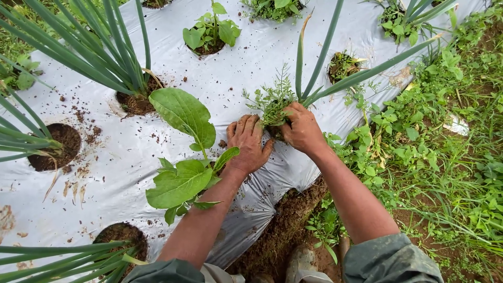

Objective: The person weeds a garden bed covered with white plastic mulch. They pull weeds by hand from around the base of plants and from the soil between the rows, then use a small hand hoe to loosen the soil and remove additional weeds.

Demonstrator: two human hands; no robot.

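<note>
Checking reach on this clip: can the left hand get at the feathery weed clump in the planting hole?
Probably yes. The left hand lies flat on the plastic mulch sheet right beside the feathery weed clump, nothing between; the right hand already grasps its base.

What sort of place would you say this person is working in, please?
Most likely an outdoor vegetable plot: a raised bed under silvery plastic mulch, green onions growing from soil-filled holes, and a weedy earth path alongside.

One head-worn camera is looking steeply down and forward over the person's forearms, sitting close above the silver plastic mulch sheet, with the weedy ground running along the sheet's right edge.
</note>
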